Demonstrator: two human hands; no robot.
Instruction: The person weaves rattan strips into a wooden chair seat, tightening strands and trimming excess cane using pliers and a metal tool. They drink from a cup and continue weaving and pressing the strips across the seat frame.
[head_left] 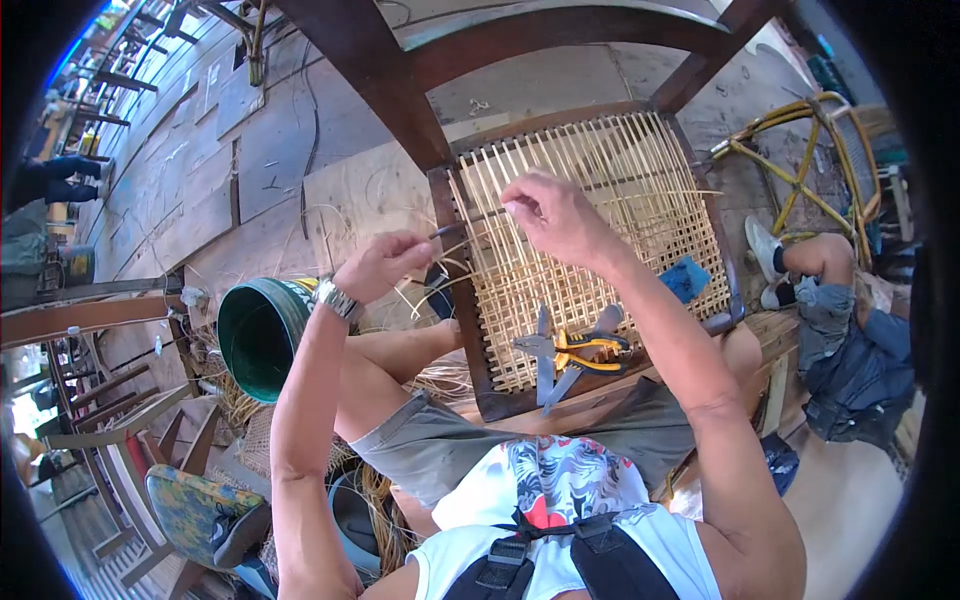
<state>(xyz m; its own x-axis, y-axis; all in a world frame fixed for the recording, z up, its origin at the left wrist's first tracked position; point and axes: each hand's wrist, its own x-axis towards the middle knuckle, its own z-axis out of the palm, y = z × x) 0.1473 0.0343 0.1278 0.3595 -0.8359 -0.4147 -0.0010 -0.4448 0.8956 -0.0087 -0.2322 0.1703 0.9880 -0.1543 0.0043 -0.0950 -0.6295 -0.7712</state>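
Note:
A dark wooden chair frame [470, 330] lies before me, its seat woven with pale rattan strips [545, 290]. The weave is tight near me and more open at the far end. My left hand [385, 265] is closed in a pinch beside the frame's left edge, where loose strip ends stick out. Over the far part of the weave, my right hand [555, 215] is raised with thumb and fingers pinched together. What either pinch holds is too small to make out. Yellow-and-black pliers [585, 355], grey flat blades [545, 375] and a blue cloth [685, 280] lie on the seat.
A green bucket [262, 335] stands left of my knee, near scattered rattan scraps. Another person [850, 320] sits at the right, below a bent rattan frame [815, 160]. Wooden chair parts [130, 440] and a camouflage-patterned cushion [195, 505] are at the lower left.

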